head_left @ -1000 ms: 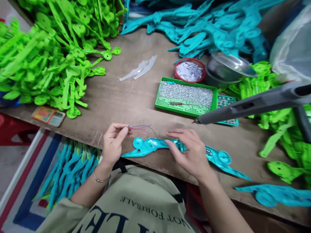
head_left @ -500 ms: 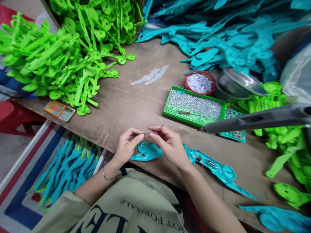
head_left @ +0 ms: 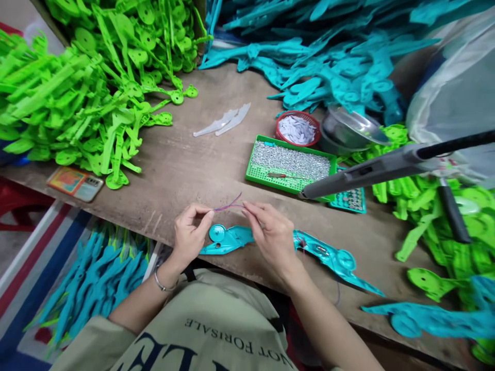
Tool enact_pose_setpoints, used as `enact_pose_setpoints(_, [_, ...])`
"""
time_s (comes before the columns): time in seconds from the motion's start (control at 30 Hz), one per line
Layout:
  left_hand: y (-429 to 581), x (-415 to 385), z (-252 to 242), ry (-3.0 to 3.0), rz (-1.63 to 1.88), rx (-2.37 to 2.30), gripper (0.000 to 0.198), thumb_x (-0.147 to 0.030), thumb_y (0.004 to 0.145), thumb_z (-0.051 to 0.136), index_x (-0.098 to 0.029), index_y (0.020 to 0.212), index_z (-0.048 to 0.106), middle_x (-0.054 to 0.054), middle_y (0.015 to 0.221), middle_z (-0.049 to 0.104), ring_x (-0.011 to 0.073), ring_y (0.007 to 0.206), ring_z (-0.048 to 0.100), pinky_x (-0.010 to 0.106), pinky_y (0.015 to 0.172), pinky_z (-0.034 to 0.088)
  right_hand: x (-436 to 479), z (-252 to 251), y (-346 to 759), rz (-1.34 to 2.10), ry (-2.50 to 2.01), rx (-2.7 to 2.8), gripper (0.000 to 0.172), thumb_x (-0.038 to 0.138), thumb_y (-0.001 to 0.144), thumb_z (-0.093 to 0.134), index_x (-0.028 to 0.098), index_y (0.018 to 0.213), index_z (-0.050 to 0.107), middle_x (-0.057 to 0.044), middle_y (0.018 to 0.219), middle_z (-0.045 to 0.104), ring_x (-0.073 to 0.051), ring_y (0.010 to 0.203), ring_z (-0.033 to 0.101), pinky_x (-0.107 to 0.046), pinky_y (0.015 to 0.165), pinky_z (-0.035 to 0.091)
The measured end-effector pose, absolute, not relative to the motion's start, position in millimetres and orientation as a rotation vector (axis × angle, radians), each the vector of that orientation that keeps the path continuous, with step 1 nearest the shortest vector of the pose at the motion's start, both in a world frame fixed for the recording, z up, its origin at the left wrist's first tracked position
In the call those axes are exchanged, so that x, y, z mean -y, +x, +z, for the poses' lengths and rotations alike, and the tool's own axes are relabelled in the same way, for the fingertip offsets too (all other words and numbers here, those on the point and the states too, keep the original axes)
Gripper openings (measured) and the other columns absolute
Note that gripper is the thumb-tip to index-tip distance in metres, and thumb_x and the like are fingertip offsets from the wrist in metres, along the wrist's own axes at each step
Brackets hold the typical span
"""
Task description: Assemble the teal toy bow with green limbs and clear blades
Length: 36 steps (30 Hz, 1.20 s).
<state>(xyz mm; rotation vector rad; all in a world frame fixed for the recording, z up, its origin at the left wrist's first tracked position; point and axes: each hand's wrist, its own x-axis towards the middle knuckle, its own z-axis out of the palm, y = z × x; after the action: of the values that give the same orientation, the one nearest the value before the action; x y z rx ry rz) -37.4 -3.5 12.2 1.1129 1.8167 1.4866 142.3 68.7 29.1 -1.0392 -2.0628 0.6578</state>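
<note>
Thin purplish wires [head_left: 228,207] stretch between my two hands, above the table's near edge. The fingertips of my left hand [head_left: 191,232] pinch one end, and my right hand [head_left: 270,234] pinches the other. One loose wire end sticks up from the middle. Under and behind my hands lies a long turquoise plastic shell [head_left: 230,238], its inner side up; my right hand hides its middle. In the shell's right half sit small metal parts and reddish wires, with a thin wire hanging off the table edge.
Green plastic parts [head_left: 69,103] heap at left; turquoise shells [head_left: 328,67] pile at back. A green tray [head_left: 255,178] holds screws and a screwdriver. Nearby are a red basket [head_left: 280,135], metal bowl [head_left: 363,129] and phone [head_left: 75,184]. A grey electric screwdriver [head_left: 356,175] juts in from the right.
My hands have moved slightly apart, showing more of the wires between them. The whole view has shifted, so the tabletop things appear further left.
</note>
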Motion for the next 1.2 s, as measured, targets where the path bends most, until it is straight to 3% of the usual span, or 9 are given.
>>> enact_pose_setpoints(0.1, [-40, 6, 10, 1.159, 1.467, -1.825, 0.016, -0.034, 0.086, 0.067, -0.021, 0.077, 0.069, 0.001, 0.076, 0.068, 0.0155, 0.074, 0.062, 0.026, 0.07, 0.047, -67, 24, 141, 0.593, -1.039, 2.075, 0.023, 0.018, 0.095, 0.059, 0.024, 0.112, 0.072, -0.005, 0.093, 0.076, -0.019, 0.081, 0.072, -0.033, 0.074, 0.059])
enact_pose_setpoints(0.27, [-43, 8, 11, 1.259, 1.459, -1.822, 0.013, -0.032, 0.086, 0.067, -0.021, 0.079, 0.07, 0.001, 0.078, 0.069, 0.0162, 0.076, 0.064, 0.027, 0.072, 0.048, -68, 23, 137, 0.466, -0.998, 2.162, 0.014, 0.017, 0.095, 0.057, 0.023, 0.092, 0.069, -0.005, 0.085, 0.07, -0.02, 0.081, 0.066, -0.034, 0.073, 0.055])
enact_pose_setpoints(0.4, [-44, 9, 13, 1.372, 1.448, -1.846, 0.012, -0.03, 0.087, 0.066, -0.022, 0.079, 0.07, 0.001, 0.078, 0.07, 0.0159, 0.076, 0.065, 0.027, 0.073, 0.049, -68, 22, 134, 0.375, -1.016, 2.179, 0.011, 0.017, 0.093, 0.057, 0.021, 0.089, 0.066, -0.007, 0.086, 0.065, -0.023, 0.08, 0.059, -0.039, 0.072, 0.051])
enact_pose_setpoints(0.8, [-54, 9, 18, 1.621, 1.367, -1.83, 0.012, -0.025, 0.09, 0.063, -0.021, 0.079, 0.068, 0.001, 0.077, 0.069, 0.0146, 0.074, 0.065, 0.026, 0.069, 0.05, -68, 23, 131, 0.505, -0.941, 2.191, 0.012, 0.014, 0.095, 0.051, 0.021, 0.096, 0.061, -0.01, 0.103, 0.064, -0.024, 0.097, 0.062, -0.039, 0.083, 0.053])
enact_pose_setpoints(1.2, [-81, 5, 34, 1.696, 0.986, -1.523, 0.017, -0.026, 0.093, 0.061, -0.019, 0.082, 0.071, 0.002, 0.079, 0.071, 0.0132, 0.073, 0.064, 0.024, 0.068, 0.047, -79, 26, 140, 0.69, -0.894, 2.179, 0.015, 0.014, 0.096, 0.05, 0.021, 0.094, 0.063, -0.006, 0.089, 0.066, -0.018, 0.082, 0.065, -0.032, 0.074, 0.054])
